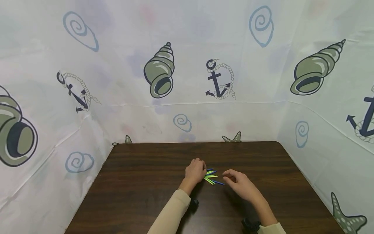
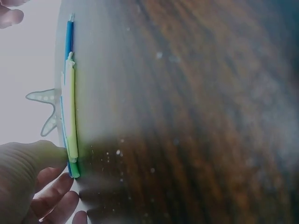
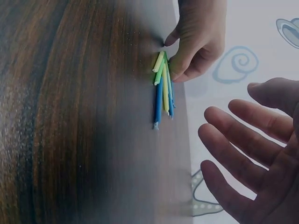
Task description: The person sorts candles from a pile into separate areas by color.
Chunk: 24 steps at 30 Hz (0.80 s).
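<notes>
Several thin candles (image 1: 212,176), some blue and some yellow-green, lie loosely fanned on the dark table. My left hand (image 1: 195,169) is at their left end, palm down, with the fingers bent loosely. In the left wrist view, its thumb reaches the lower end of the candles (image 2: 72,112), and the other fingers spread beside them with a gap to the thumb. Wick-like tips show on some candles (image 3: 159,102) in the right wrist view. Just right of the fan, my right hand (image 1: 241,185) hovers with relaxed fingers apart, holding nothing.
The brown wood-grain table (image 1: 146,182) has its far edge against a white cloth backdrop (image 1: 193,29) printed with shells, anchors and starfish. The cloth also stands along both sides. Dark bands are worn at both wrists, below light sleeves (image 1: 172,213).
</notes>
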Each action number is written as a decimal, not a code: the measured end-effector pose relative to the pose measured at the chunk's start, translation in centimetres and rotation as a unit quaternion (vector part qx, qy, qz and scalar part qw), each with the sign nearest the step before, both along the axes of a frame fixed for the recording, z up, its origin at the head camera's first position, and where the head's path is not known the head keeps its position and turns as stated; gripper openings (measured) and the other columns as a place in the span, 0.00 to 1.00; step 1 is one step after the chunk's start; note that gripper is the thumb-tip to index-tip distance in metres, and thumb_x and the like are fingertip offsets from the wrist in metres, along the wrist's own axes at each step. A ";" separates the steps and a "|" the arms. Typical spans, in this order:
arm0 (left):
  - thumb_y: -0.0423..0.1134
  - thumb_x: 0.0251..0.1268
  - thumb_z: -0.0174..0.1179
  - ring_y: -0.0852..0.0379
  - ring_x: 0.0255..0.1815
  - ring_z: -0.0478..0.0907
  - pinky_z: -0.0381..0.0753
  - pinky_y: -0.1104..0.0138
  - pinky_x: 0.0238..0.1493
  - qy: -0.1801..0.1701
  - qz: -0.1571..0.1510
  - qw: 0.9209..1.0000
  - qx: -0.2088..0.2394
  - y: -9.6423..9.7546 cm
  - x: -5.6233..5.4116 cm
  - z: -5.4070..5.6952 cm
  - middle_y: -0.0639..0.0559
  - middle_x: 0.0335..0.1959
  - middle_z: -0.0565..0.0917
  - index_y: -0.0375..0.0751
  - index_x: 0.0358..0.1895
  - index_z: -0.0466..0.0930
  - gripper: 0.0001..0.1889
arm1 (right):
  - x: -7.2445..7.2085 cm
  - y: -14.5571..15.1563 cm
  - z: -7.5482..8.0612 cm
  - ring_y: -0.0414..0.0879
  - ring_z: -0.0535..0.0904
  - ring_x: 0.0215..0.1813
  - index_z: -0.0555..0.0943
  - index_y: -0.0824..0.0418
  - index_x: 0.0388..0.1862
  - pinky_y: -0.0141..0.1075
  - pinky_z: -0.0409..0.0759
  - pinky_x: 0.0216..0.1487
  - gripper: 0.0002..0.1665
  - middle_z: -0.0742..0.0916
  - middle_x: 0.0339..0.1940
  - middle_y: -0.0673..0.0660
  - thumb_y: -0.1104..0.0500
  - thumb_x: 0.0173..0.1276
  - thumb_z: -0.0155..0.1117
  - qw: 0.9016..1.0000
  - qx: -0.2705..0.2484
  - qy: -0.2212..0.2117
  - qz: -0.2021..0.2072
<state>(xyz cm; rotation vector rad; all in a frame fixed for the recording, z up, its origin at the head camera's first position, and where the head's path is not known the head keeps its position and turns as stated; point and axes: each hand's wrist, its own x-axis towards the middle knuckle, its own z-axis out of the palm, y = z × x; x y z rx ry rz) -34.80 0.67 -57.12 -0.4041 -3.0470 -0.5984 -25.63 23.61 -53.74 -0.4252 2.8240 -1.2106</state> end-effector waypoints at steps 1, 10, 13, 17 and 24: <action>0.41 0.77 0.65 0.55 0.44 0.72 0.77 0.57 0.36 0.000 0.000 1.000 -0.001 -0.1 0.0 0.0 0.55 0.43 0.78 0.52 0.37 0.85 0.05 | 0.0 -0.1 0.0 0.41 0.84 0.46 0.85 0.57 0.61 0.36 0.82 0.45 0.16 0.92 0.54 0.56 0.50 0.84 0.62 1.000 -0.001 -0.001 0.000; 0.40 0.77 0.64 0.55 0.44 0.74 0.79 0.56 0.37 0.008 0.000 1.000 0.010 -0.7 0.1 0.1 0.55 0.43 0.80 0.52 0.40 0.85 0.03 | -0.5 -0.6 0.0 0.43 0.85 0.48 0.85 0.57 0.61 0.37 0.83 0.46 0.16 0.91 0.56 0.58 0.51 0.84 0.62 1.000 -0.011 -0.014 0.006; 0.41 0.77 0.65 0.54 0.43 0.75 0.80 0.56 0.37 0.012 0.002 1.000 0.015 -1.1 0.1 0.2 0.55 0.42 0.80 0.51 0.41 0.85 0.03 | -0.7 -0.8 -0.1 0.44 0.84 0.47 0.86 0.58 0.61 0.37 0.83 0.45 0.17 0.91 0.56 0.59 0.51 0.84 0.62 1.000 -0.019 -0.020 0.008; 0.42 0.77 0.65 0.53 0.45 0.79 0.82 0.55 0.38 0.016 0.010 1.000 0.017 -1.5 0.1 0.0 0.56 0.41 0.82 0.51 0.44 0.86 0.02 | -0.9 -1.0 -0.2 0.44 0.83 0.46 0.86 0.58 0.60 0.37 0.82 0.44 0.15 0.91 0.55 0.58 0.52 0.84 0.62 0.999 -0.020 -0.023 0.010; 0.41 0.78 0.66 0.52 0.41 0.82 0.83 0.52 0.40 0.011 0.026 0.999 0.018 -2.2 -0.1 0.0 0.54 0.40 0.83 0.49 0.46 0.84 0.02 | -1.0 -1.2 -0.3 0.43 0.84 0.48 0.86 0.58 0.59 0.38 0.83 0.46 0.13 0.91 0.54 0.57 0.54 0.83 0.63 1.000 -0.009 -0.012 0.012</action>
